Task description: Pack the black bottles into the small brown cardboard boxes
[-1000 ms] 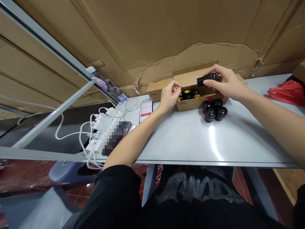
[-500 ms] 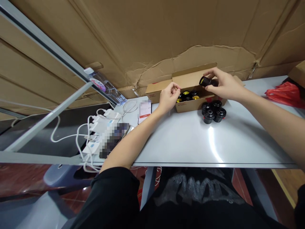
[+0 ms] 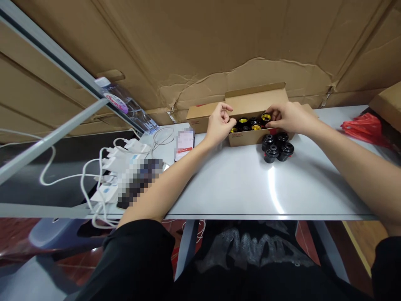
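We see both bare hands working at the open cardboard box (image 3: 250, 140) on the table (image 3: 225, 188). Left hand (image 3: 221, 124) is at the box's left end, fingers (image 3: 226, 108) curled and pinched together, nothing visible between them, and sits just beside the row of black fittings (image 3: 247, 125) lying inside the box with gold-coloured ends showing. Right hand (image 3: 290, 118) is closed on one black fitting (image 3: 266, 117) with a gold-coloured end, held over the right end of that row, inside the box opening. Four more black fittings (image 3: 275, 147) stand grouped on the table just in front of the box, toward its right end. Box flap (image 3: 255, 97) stands up at the back, against the cardboard sheeting (image 3: 219, 42) behind the table. Further right on the table is a red plastic bag (image 3: 365, 129), with a cardboard carton (image 3: 388, 104) at the far edge. To the left are a tilted plastic water bottle (image 3: 125, 104), white chargers with tangled cables (image 3: 125, 156), and a pixelated card (image 3: 184, 144). Black sleeves (image 3: 138, 259) and a printed black shirt (image 3: 250, 251) show at the bottom.
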The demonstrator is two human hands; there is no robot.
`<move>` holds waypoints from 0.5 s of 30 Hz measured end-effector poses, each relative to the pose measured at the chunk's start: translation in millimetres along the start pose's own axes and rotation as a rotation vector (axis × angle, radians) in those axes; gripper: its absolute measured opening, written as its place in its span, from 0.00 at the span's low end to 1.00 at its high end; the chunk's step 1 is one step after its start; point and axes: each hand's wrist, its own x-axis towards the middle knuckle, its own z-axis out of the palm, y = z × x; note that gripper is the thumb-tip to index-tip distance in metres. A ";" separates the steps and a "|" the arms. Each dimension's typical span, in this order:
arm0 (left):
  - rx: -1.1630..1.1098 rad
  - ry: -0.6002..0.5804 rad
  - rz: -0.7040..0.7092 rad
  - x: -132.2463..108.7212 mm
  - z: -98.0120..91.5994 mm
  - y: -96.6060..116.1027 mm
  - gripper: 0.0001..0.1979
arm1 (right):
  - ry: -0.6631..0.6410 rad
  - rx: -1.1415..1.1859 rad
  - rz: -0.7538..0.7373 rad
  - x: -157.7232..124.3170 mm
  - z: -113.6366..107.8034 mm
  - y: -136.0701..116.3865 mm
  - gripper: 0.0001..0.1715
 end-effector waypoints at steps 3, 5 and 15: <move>-0.036 -0.004 -0.022 0.8 1.5 2.6 0.26 | -0.086 -0.035 0.064 4.9 -3.7 -7.6 0.15; -0.043 -0.009 -0.041 0.7 1.4 5.3 0.26 | -0.100 -0.037 0.097 8.2 -4.5 -9.2 0.13; 0.006 -0.057 -0.073 -1.0 -1.0 21.8 0.22 | -0.219 0.021 0.084 15.5 -0.8 1.9 0.15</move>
